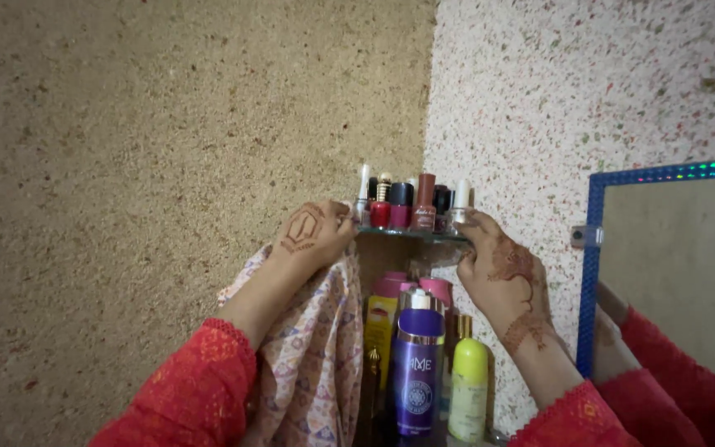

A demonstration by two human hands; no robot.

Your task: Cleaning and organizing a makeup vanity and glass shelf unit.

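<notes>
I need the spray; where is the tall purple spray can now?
The tall purple spray can stands low in the corner, below the glass shelf, beside the yellow-green bottle.

Soft even light, faint shadow in corner, slightly blurred, mild noise

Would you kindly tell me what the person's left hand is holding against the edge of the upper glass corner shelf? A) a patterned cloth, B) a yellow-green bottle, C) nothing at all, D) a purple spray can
A: the left hand grips a patterned cloth that hangs down from the edge of the glass shelf, while the purple spray can stands untouched on the level below.
</notes>
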